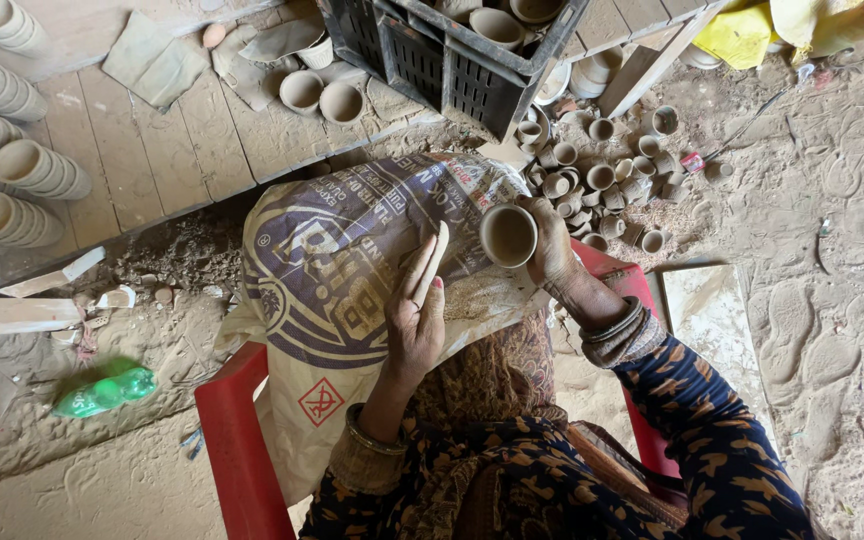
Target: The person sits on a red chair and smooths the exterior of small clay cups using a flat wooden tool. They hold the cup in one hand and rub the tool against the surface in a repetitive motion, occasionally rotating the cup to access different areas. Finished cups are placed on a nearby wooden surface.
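My right hand (pixel 555 243) grips a small unfired clay cup (pixel 508 235), its open mouth turned toward me. My left hand (pixel 417 322) holds a thin flat wooden stick (pixel 433 262) that points up, its tip just left of the cup and not touching it. Both hands hover above a printed woven sack (pixel 342 260) spread over my lap. I sit in a red plastic chair (pixel 237 440). Bangles ring both wrists, and my sleeves are dark with an orange pattern.
A black plastic crate (pixel 452 65) holding clay cups stands ahead on a wooden platform (pixel 172 150). Stacks of cups (pixel 12 170) lie at the left. Several small cups (pixel 602 180) are heaped on the sandy ground. A green bottle (pixel 102 392) lies left; a pale slab (pixel 707 310) right.
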